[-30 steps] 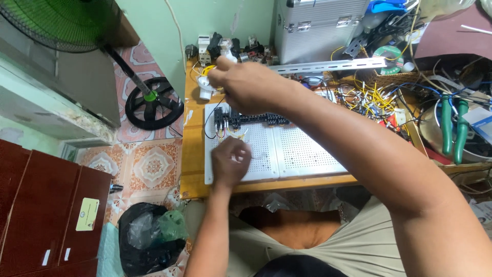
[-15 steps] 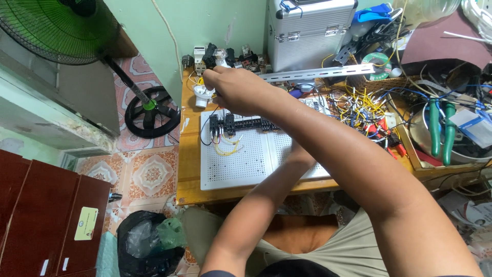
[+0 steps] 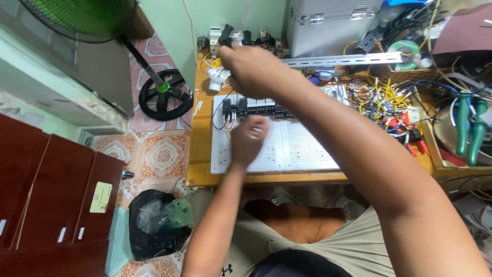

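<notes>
A white perforated board lies on a wooden bench, with a row of black terminal blocks along its far edge. My left hand hovers over the board just below those blocks. Its fingers are curled together and it is blurred. My right arm crosses over the board, and my right hand is at the bench's far left corner, beside a white fitting and small black parts. I see its back only; its fingers are hidden.
A metal case and a slotted metal rail stand at the back. Tangled yellow wires and green-handled pliers crowd the right. A fan's base, a black bag and a brown cabinet are on the floor at left.
My left hand, hidden under my right arm half a second ago, is back over the board near the black blocks. My right hand stays at the far left corner.
</notes>
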